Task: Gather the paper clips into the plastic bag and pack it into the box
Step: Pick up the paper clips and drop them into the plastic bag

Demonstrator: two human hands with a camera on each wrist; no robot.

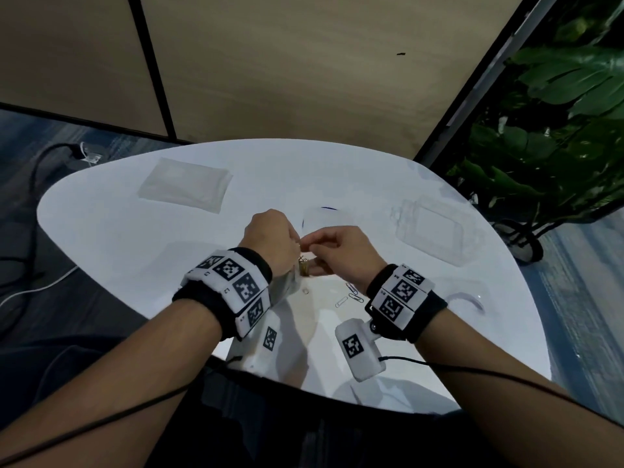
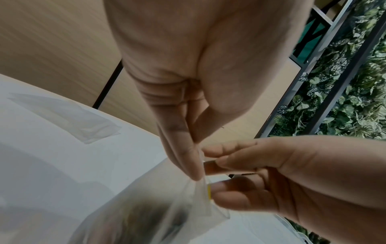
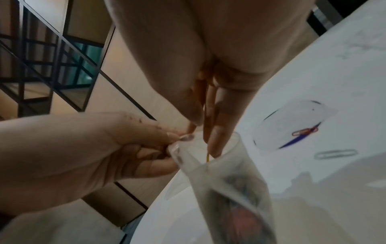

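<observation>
My left hand (image 1: 294, 243) pinches the rim of a clear plastic bag (image 3: 229, 186) and holds its mouth open above the white table (image 1: 135, 231). My right hand (image 3: 205, 140) pinches a yellow paper clip (image 3: 207, 155), and its fingertips dip into the bag's mouth. In the head view, yellowish clips (image 1: 304, 266) show just under both hands. Loose silver clips (image 1: 351, 296) lie on the table by my right wrist. A silver clip (image 3: 336, 154) and a red and blue pair (image 3: 306, 131) lie further out. The clear plastic box (image 1: 439, 233) sits at the right.
A stack of clear bags (image 1: 185, 187) lies at the back left of the table. A flat clear sheet with a blue edge (image 1: 324, 219) lies just beyond my hands. Green plants (image 1: 557, 113) stand beyond the table's right edge, and cables (image 1: 40, 170) run on the floor at left.
</observation>
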